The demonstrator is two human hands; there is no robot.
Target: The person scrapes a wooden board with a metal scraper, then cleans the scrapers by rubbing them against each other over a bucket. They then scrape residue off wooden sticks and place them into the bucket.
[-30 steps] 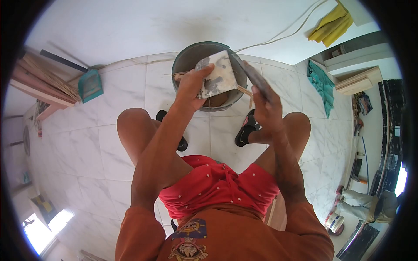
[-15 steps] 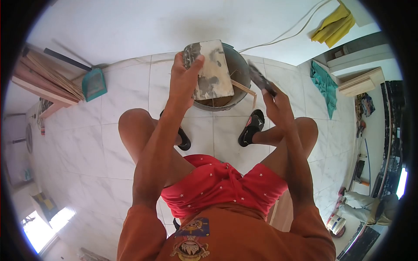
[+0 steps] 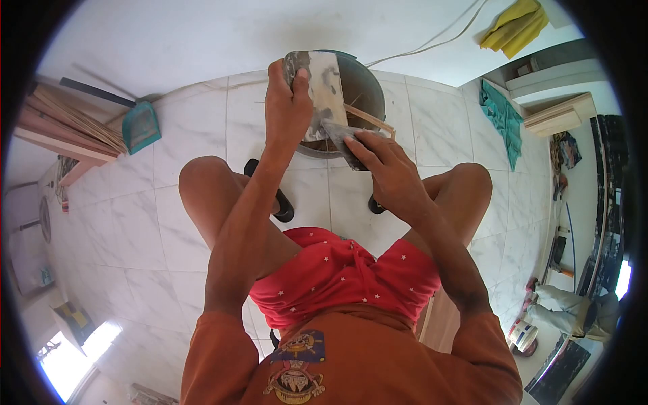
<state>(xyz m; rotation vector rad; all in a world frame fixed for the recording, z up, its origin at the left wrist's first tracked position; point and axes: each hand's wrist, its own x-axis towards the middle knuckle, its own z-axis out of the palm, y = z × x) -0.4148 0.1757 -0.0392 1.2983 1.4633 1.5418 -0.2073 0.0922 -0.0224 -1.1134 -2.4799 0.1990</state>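
Note:
My left hand (image 3: 289, 108) grips the left edge of a flat rectangular plate (image 3: 325, 88), smeared with white and grey paste, above a round bucket (image 3: 375, 101). In my right hand (image 3: 391, 165) is a flat scraper (image 3: 343, 143) with a greyish blade. The tip of its blade meets the lower part of the plate. A thin wooden stick (image 3: 370, 119) rests in the bucket and leans over its right side. The plate hides the bucket's left part.
A teal dustpan (image 3: 142, 127) and stacked boards (image 3: 71, 125) are at the left. On the right are a green cloth (image 3: 501, 121), wood pieces (image 3: 560, 116) and a small white bucket (image 3: 522, 335). A yellow cloth (image 3: 516, 28) lies at the upper right.
My right hand has moved left, bringing the scraper from beside the bucket onto the plate. The plate in my left hand has shifted slightly up and looks narrower, turned more on edge.

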